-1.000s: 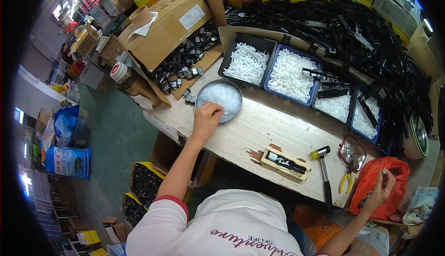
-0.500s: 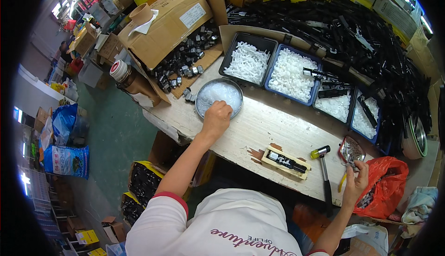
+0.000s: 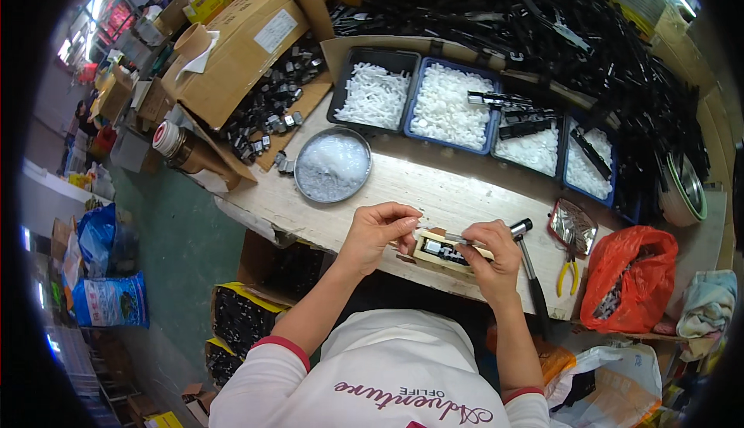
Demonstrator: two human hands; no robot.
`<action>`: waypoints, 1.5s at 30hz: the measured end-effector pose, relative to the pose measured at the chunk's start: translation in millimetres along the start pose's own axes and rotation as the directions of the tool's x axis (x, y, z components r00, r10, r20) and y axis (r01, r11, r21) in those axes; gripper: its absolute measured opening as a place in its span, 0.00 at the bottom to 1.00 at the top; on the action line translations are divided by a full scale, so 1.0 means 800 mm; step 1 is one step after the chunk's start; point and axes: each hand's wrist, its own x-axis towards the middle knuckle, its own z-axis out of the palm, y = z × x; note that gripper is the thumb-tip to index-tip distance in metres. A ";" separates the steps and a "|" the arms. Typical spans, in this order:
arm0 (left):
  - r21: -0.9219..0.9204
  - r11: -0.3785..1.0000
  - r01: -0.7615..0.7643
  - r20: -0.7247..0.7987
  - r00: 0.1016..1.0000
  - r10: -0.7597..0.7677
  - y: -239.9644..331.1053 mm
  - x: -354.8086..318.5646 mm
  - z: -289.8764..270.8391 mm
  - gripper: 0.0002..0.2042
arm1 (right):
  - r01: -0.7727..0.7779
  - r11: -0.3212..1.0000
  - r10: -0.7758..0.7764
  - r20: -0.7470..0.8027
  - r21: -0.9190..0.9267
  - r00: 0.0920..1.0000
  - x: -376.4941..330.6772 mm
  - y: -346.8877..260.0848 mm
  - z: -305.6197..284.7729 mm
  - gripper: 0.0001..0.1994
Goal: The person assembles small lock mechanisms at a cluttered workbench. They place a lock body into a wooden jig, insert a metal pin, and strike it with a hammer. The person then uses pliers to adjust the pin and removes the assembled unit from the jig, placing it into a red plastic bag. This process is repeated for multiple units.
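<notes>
A cream-coloured block-shaped holder (image 3: 419, 253) lies near the front edge of the workbench, with a black and silver metal part (image 3: 443, 250) set in it. At the holder's left end, my left hand (image 3: 373, 236) has thumb and fingertips pinched together; whatever is between them is too small to name. My right hand (image 3: 494, 259) is over the holder's right end, fingers closed, the thumb down by the black part. A thin, greyish sliver shows by its fingertips, too unclear to name. Just right of that hand lies a hammer (image 3: 533, 276), its head partly behind the fingers.
A round metal bowl (image 3: 301, 183) of pale, glossy stuff stands left. Bins of white plastic pieces (image 3: 451, 105) line the back, before a heap of black metal parts (image 3: 496, 21). At right are yellow-handled pliers (image 3: 568, 277), a foil-like tray (image 3: 572, 222) and a red bag (image 3: 620, 273).
My left hand has left the bowl and come right, to the holder. My right hand has moved left from beside the foil-like tray to the holder. The whole view has shifted slightly.
</notes>
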 end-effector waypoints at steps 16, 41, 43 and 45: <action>-0.069 0.961 0.267 0.129 0.958 -0.257 -0.007 0.007 0.022 0.07 | 0.264 0.918 -0.249 0.090 -0.297 0.964 -0.004 -0.006 -0.007 0.12; 0.821 0.389 -0.418 0.303 0.897 0.323 -0.072 0.005 0.055 0.15 | -0.351 0.886 0.370 0.007 -0.303 0.929 -0.053 0.014 -0.046 0.10; 0.822 0.400 -0.405 0.293 0.903 0.313 -0.072 0.006 0.055 0.15 | -0.323 0.894 0.344 0.015 -0.312 0.939 -0.053 0.016 -0.045 0.09; 0.827 0.400 -0.394 0.285 0.908 0.306 -0.073 0.006 0.055 0.16 | -0.304 0.900 0.326 0.020 -0.313 0.945 -0.053 0.017 -0.044 0.08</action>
